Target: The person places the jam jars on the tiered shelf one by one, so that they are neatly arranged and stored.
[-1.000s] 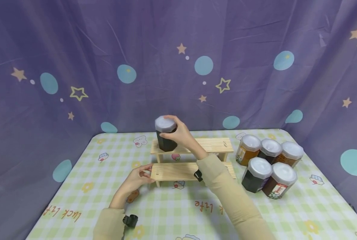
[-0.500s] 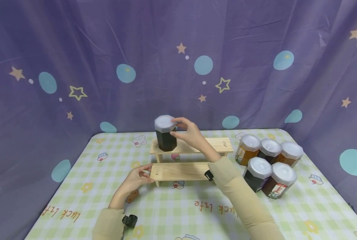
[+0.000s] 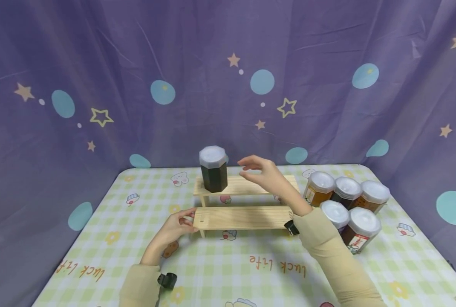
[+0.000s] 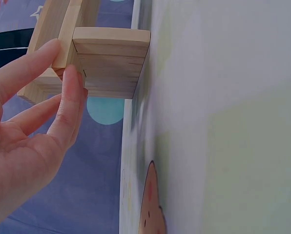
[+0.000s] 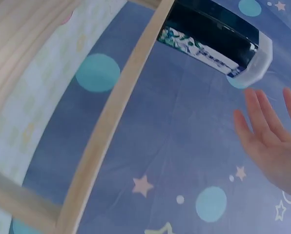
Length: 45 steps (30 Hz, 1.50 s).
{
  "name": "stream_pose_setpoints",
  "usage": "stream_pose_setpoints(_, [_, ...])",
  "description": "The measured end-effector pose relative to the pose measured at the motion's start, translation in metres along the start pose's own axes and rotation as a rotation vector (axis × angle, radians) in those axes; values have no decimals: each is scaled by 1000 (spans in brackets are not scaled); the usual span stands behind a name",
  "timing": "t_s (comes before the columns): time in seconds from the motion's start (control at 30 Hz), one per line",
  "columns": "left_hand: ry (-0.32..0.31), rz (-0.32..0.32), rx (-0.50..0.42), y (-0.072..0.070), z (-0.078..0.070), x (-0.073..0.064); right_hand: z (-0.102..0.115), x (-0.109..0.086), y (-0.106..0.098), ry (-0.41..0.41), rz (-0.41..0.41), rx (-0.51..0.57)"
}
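A dark jar with a whitish octagonal lid (image 3: 214, 170) stands upright at the left end of the upper board of a two-tier wooden shelf (image 3: 239, 218). My right hand (image 3: 268, 175) hovers to the right of that jar, apart from it, fingers spread and holding nothing. In the right wrist view, a gap shows between the right hand (image 5: 277, 151) and the jar (image 5: 211, 39), whose label is partly visible. My left hand (image 3: 174, 228) pinches the left end of the lower board; in the left wrist view its thumb and fingers (image 4: 67, 112) lie on either side of the wood.
Several more lidded jars (image 3: 362, 221) stand grouped at the right of the table, some amber, some dark, partly hidden by my right sleeve. A checked cloth (image 3: 109, 256) covers the table. Behind it hangs a purple curtain (image 3: 197, 64).
My right hand has let go of the dark jar and drawn back to the right. The jar stays on the upper board. My left hand keeps its place on the shelf.
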<state>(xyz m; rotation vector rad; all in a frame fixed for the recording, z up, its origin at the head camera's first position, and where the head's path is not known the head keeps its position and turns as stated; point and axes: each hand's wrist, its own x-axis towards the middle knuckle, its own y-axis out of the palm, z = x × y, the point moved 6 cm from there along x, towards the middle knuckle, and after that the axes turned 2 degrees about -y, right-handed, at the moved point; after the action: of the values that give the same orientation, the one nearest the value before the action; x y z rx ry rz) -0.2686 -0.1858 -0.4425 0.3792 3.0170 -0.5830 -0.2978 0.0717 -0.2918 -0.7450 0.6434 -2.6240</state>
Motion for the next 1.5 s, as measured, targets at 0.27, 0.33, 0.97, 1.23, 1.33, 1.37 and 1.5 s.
stream_pose_setpoints(0.27, [7, 3, 5, -1, 0, -2, 6, -23, -18, -11, 26, -72])
stream_pose_setpoints(0.33, [4, 1, 7, 0, 0, -2, 7, -30, -23, -1, 41, -83])
stream_pose_setpoints(0.97, [14, 3, 4, 0, -4, -2, -4, -112, -90, 55, -62, -351])
stream_pose_setpoints(1.23, [37, 18, -2, 1, -28, -13, -11, -144, -108, 130, -157, -421])
stream_pose_setpoints(1.33, [32, 20, 7, 2, -34, -17, -15, -153, -113, 141, -185, -444])
stream_pose_setpoints(1.37, [32, 22, 6, 3, -36, -18, -16, -156, -114, 146, -193, -451])
stream_pose_setpoints(1.5, [35, 22, 1, 3, -35, -19, -23, -169, -121, 139, -233, -437])
